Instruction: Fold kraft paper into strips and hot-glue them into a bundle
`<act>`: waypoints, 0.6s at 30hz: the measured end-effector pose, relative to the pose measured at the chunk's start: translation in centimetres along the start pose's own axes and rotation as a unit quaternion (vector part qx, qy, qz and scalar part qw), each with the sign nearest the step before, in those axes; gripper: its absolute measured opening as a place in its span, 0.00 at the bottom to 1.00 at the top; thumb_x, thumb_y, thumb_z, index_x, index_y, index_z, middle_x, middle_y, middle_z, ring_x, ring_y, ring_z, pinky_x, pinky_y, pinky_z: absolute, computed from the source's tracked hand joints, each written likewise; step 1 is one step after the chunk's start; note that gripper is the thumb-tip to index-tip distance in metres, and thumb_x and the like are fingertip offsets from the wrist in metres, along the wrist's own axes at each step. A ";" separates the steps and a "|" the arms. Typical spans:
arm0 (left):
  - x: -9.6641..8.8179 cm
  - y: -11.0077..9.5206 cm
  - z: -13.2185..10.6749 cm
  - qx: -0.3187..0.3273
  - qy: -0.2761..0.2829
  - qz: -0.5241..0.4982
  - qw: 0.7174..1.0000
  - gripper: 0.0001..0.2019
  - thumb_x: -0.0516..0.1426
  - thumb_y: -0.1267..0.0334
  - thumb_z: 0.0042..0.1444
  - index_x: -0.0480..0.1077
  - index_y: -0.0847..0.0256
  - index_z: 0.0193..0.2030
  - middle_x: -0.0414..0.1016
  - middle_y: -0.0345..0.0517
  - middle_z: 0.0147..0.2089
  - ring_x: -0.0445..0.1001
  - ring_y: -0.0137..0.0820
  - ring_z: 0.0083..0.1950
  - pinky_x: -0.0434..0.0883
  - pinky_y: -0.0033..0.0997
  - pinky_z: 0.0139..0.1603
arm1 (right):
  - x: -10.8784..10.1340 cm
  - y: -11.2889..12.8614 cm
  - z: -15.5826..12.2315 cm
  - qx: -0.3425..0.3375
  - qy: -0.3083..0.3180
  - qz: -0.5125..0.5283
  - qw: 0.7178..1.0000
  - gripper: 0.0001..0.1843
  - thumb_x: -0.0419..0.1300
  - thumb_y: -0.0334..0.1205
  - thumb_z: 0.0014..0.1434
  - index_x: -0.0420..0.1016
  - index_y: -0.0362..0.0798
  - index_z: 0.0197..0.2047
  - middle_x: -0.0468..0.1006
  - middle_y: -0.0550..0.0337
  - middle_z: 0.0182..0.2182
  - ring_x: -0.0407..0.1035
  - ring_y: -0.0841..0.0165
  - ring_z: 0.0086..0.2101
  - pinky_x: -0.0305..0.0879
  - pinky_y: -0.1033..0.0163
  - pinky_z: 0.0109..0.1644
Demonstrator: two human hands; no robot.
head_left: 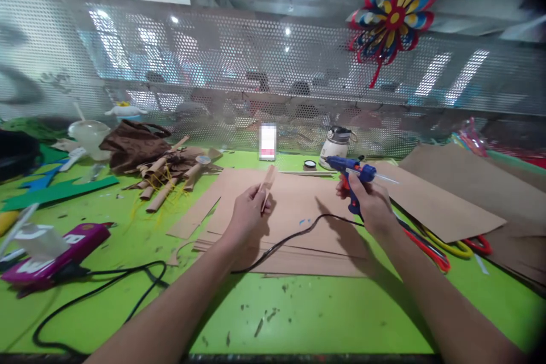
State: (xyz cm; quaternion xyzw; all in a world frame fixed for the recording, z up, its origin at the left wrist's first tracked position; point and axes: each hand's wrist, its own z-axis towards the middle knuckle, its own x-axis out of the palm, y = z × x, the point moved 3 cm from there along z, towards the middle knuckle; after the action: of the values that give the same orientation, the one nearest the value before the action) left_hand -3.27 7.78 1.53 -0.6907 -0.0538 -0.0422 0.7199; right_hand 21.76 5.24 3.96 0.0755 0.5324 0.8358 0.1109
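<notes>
My left hand (249, 205) is closed on a narrow folded strip of brown paper (268, 177), held tilted up above the table's middle. In my right hand (373, 205) is a blue hot glue gun (357, 173) with an orange trigger, its nozzle pointing left. A clear glue stick (388, 179) sticks out of its back end. The gun's black cord (294, 234) runs left across the stacked brown paper sheets (294, 199) beneath both hands. Between the two hands there is a gap; the nozzle is apart from the strip.
A purple tissue box (85, 242) and looped cord lie left. Rolled brown paper tubes (162, 193) with yellow string sit near a brown bag (132, 145). A white bottle (335, 145) stands behind the gun. Scissors (447, 244) lie partly under paper at right. A paper flower (394, 17) hangs above.
</notes>
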 end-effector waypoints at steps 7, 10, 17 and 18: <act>0.0 -0.1 0.2 -0.001 -0.002 -0.005 1.000 0.13 0.58 0.56 0.48 0.67 0.65 0.34 0.69 0.39 0.22 0.68 0.23 0.22 0.62 0.20 0.22 | -1.7 -1.7 1.5 0.009 -0.034 -0.034 0.999 0.20 0.60 0.56 0.52 0.74 0.45 0.33 0.75 0.58 0.27 0.68 0.71 0.25 0.65 0.65 0.28; -0.1 0.2 0.4 -0.002 -0.010 0.004 1.000 0.13 0.58 0.56 0.48 0.66 0.65 0.33 0.71 0.41 0.24 0.69 0.25 0.24 0.65 0.21 0.22 | -1.0 -2.4 1.5 -0.008 -0.015 -0.200 0.980 0.19 0.58 0.54 0.53 0.73 0.45 0.34 0.73 0.58 0.24 0.66 0.69 0.24 0.61 0.65 0.26; 0.3 1.2 -0.1 -0.041 -0.030 -0.005 0.999 0.09 0.56 0.61 0.50 0.68 0.63 0.36 0.74 0.45 0.31 0.73 0.29 0.31 0.73 0.29 0.30 | 4.6 -4.2 1.8 -0.077 0.100 -0.515 0.848 0.12 0.59 0.40 0.51 0.74 0.43 0.37 0.71 0.50 0.38 0.64 0.61 0.40 0.61 0.60 0.43; 0.3 1.2 -0.2 -0.033 -0.037 -0.008 0.999 0.08 0.57 0.62 0.50 0.68 0.62 0.36 0.74 0.45 0.32 0.73 0.29 0.32 0.73 0.28 0.31 | 5.1 -4.4 2.2 -0.075 0.105 -0.523 0.843 0.12 0.59 0.40 0.51 0.74 0.43 0.38 0.71 0.49 0.39 0.64 0.60 0.41 0.60 0.60 0.44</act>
State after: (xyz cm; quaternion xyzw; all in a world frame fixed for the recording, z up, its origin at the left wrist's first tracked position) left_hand -2.78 7.65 0.37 -0.7146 -0.0847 -0.0244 0.6939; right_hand 17.80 10.31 0.97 -0.3106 0.4372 0.6942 0.4801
